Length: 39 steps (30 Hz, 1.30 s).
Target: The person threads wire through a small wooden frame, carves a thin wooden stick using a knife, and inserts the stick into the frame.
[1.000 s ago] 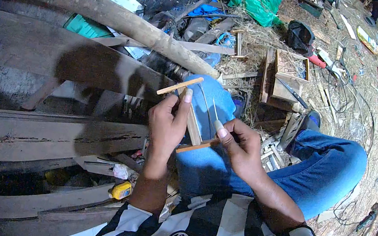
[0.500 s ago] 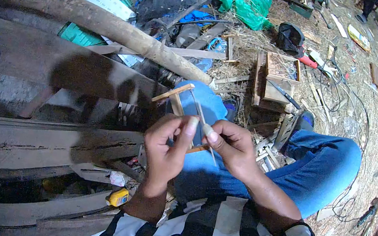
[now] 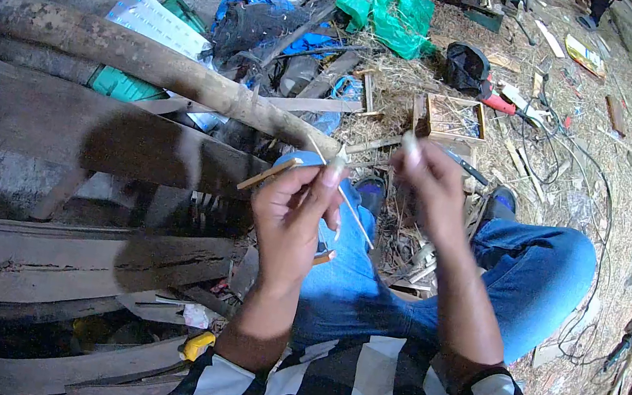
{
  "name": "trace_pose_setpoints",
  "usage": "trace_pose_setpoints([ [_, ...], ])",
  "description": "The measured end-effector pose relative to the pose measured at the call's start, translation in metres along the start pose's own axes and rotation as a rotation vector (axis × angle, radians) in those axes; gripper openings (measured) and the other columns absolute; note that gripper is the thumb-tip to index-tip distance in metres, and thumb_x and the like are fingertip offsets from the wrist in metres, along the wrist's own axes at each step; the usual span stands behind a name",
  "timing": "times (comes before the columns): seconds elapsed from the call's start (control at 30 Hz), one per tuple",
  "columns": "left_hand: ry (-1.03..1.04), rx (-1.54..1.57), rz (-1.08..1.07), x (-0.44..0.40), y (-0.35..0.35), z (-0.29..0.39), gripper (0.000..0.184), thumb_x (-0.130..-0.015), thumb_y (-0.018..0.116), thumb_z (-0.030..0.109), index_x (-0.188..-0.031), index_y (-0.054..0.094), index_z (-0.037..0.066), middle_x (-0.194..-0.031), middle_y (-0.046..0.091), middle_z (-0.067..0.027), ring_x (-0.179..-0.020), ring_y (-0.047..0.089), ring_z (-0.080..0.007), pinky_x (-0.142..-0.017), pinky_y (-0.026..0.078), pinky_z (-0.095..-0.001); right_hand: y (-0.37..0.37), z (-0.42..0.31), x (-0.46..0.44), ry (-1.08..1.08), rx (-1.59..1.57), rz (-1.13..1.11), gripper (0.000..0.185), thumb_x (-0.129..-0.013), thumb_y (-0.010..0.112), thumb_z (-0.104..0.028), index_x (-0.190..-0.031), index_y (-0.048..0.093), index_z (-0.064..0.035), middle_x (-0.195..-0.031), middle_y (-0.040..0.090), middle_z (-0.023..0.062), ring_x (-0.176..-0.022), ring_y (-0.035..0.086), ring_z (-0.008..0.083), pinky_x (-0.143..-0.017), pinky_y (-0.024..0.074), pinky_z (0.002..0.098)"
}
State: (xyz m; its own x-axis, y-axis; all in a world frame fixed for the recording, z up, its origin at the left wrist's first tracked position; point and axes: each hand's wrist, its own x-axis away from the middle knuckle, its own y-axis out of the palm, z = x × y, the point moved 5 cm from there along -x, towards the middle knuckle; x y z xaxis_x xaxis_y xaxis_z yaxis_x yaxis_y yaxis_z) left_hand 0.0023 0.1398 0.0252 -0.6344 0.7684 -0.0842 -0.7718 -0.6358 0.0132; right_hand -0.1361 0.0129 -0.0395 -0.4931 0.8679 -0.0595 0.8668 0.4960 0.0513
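My left hand (image 3: 286, 222) is closed in a pinch on a thin wooden stick (image 3: 356, 217), which slants down to the right past my fingers. A small pale bit shows at the pinching fingertips; what it is I cannot tell. Behind that hand, by my left thigh, is a small wooden frame (image 3: 266, 175), its middle hidden by the hand. My right hand (image 3: 434, 190) is raised apart from the stick, to its right, thumb and fingers drawn together. It is smeared by motion, so anything between its fingertips cannot be made out.
A wooden box (image 3: 454, 120) of thin sticks stands ahead, a knife (image 3: 469, 169) just in front of it. Beyond lie a red-and-black power tool (image 3: 499, 102) and a green plastic bag (image 3: 390, 17). A thick pole (image 3: 154, 68) and planks (image 3: 77, 246) fill the left. A yellow item (image 3: 196, 346) lies near my left elbow.
My right hand has come off the stick and moved up and away to the right. My left hand keeps the stick and has risen slightly. The view has shifted a little.
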Motion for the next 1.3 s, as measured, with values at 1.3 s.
trace_pose_setpoints([
  [1.3, -0.049, 0.167, 0.068, -0.010, -0.024, 0.006, 0.016, -0.096, 0.071, 0.015, -0.098, 0.069, -0.001, -0.078, 0.071, -0.0118, -0.060, 0.067, -0.0186, -0.055, 0.055, -0.0305, -0.065, 0.088, -0.072, 0.055, 0.612, 0.069, 0.026, -0.083, 0.070, -0.025, -0.095, 0.067, -0.0026, -0.081, 0.070, 0.0183, -0.075, 0.070, 0.0293, -0.070, 0.0527, 0.0438],
])
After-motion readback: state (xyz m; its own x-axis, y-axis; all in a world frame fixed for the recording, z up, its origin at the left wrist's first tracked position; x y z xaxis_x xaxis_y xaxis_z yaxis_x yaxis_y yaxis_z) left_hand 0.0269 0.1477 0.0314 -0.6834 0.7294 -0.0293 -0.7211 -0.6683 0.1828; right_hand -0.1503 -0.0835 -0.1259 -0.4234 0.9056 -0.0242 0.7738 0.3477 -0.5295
